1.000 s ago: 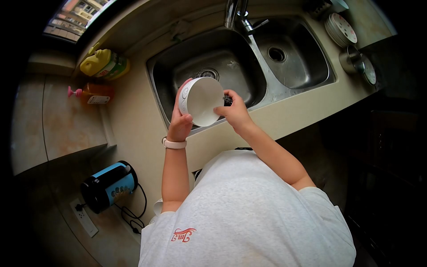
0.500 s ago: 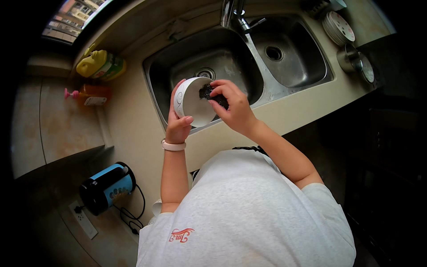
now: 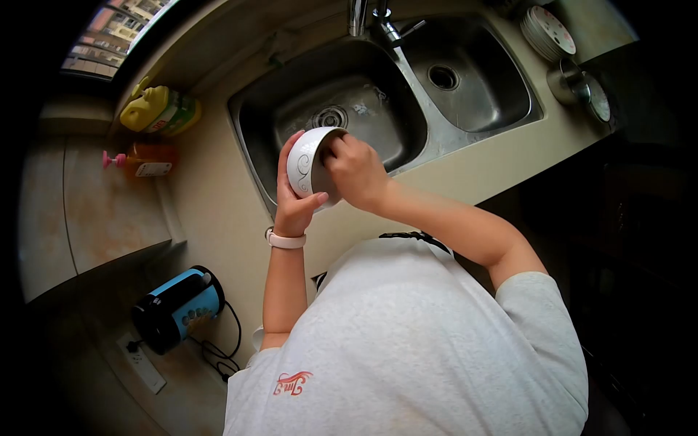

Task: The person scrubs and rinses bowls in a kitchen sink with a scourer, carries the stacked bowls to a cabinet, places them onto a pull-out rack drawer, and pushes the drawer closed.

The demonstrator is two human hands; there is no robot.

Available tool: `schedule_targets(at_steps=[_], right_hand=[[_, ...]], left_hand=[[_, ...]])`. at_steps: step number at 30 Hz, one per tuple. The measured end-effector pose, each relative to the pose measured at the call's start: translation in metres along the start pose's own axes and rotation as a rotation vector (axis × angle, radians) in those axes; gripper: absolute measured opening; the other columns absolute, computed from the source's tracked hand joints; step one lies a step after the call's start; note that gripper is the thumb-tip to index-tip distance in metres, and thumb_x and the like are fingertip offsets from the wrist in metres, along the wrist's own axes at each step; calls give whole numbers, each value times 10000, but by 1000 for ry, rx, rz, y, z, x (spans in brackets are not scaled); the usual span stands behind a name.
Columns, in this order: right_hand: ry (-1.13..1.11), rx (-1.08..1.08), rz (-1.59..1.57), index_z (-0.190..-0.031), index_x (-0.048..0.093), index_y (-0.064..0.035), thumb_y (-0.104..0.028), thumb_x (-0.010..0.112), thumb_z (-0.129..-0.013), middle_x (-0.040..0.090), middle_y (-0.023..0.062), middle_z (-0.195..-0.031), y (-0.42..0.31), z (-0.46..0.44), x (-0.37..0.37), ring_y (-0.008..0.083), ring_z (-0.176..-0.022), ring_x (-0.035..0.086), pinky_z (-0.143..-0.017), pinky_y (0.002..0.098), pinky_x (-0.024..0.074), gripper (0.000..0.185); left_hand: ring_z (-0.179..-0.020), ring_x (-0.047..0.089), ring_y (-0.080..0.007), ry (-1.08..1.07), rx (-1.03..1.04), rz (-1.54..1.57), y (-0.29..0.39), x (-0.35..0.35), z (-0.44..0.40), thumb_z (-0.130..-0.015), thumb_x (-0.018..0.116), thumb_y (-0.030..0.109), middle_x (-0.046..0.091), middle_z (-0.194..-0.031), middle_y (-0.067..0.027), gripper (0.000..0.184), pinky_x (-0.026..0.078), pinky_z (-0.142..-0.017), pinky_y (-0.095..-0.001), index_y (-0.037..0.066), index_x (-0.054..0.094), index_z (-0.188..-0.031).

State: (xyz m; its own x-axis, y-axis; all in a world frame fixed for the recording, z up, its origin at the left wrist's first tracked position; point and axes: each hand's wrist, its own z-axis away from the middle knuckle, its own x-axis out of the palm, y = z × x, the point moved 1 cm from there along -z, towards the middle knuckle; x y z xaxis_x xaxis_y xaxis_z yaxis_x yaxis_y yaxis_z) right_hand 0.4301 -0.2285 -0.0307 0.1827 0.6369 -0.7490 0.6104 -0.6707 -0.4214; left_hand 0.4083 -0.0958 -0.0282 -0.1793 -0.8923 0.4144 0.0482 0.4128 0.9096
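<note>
My left hand [image 3: 292, 203] grips a white bowl [image 3: 303, 161] with a dark scroll pattern on its outside. The bowl is tilted, its mouth facing right, above the near edge of the large sink basin [image 3: 396, 123]. Inside the bowl's mouth, my right hand [image 3: 358, 171] presses with curled fingers. The dark steel wool scrubber seen in that hand half a second ago is now hidden behind the fingers and the rim.
A tap [image 3: 385, 25] rises behind the smaller basin [image 3: 472, 87]. Stacked plates [image 3: 549, 33] and a metal pot [image 3: 569, 82] stand at right. A yellow bottle [image 3: 156, 110], an orange pump bottle [image 3: 149, 160] and a blue-black kettle [image 3: 178, 309] are at left.
My right hand has moved left and deeper into the bowl, taking the scrubber out of sight. The bowl has turned slightly, showing more of its patterned outside.
</note>
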Motion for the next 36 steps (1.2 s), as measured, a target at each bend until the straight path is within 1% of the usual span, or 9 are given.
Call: schedule_targets(at_steps=[5,9,12,16,21,25,27,29,36], right_hand=[[-188,130,21,-753,617,2,-48,605,-609,554,135,-844,-18,-16,10,290,-759,573,-640,350,504,153],[-580,428,-299,-831,656,6,-110,636,-684,610,144,-881,-20,-18,19,270,-769,596,-647,354,499,189],[-939,607,-1031,-852,676,4,-112,671,-696,639,71,-736,7,-27,6,127,-658,558,-591,245,456,195],[-506,711,-1034,-912,642,6,-94,656,-733,618,49,-767,59,-16,-16,107,-646,556,-603,232,468,206],[25,694,-106,-868,632,-26,-121,636,-659,559,152,-962,158,54,-45,301,-881,561,-796,356,451,230],[74,799,-3,-901,612,-25,-114,653,-641,557,149,-994,193,109,-53,312,-924,545,-834,354,435,278],[43,798,-93,-929,605,-27,-95,647,-657,573,138,-1006,205,129,-41,286,-944,551,-858,340,421,284],[174,862,-506,-938,609,-31,-69,628,-683,591,123,-1001,212,144,-30,251,-971,551,-877,322,404,258],[167,761,-124,-1004,577,-41,-46,587,-678,526,133,-1103,176,118,-50,305,-1065,468,-920,365,364,326]], left_hand=[[-1125,461,-216,44,64,18,9,-3,-6,-537,735,86,462,-1209,-84,895,369,-989,-339,100,299,-1320],[-1117,467,-222,110,-22,64,-9,-25,10,-541,735,109,469,-1199,-93,891,373,-980,-342,83,300,-1318],[-1122,465,-241,122,-64,238,-27,-52,23,-605,653,154,463,-1209,-111,780,358,-981,-354,39,315,-1299],[-1135,455,-269,132,-46,250,-31,-88,13,-646,589,126,459,-1207,-137,686,359,-983,-380,22,340,-1277],[-1136,435,-253,196,-89,181,-38,-103,5,-609,622,114,443,-1199,-104,753,354,-983,-361,75,309,-1293],[-1124,444,-259,188,-163,251,-55,-107,-11,-650,620,147,447,-1192,-111,698,367,-966,-421,67,324,-1277],[-1121,447,-274,397,-458,285,-70,-110,-23,-696,609,199,448,-1193,-118,655,377,-934,-485,56,327,-1269],[-1116,447,-313,445,-532,205,-89,-113,-34,-732,580,261,448,-1195,-123,609,372,-894,-555,80,345,-1264],[-1130,425,-398,743,-968,186,-156,-136,-59,-739,553,315,414,-1269,-140,588,333,-867,-609,122,370,-1264]])
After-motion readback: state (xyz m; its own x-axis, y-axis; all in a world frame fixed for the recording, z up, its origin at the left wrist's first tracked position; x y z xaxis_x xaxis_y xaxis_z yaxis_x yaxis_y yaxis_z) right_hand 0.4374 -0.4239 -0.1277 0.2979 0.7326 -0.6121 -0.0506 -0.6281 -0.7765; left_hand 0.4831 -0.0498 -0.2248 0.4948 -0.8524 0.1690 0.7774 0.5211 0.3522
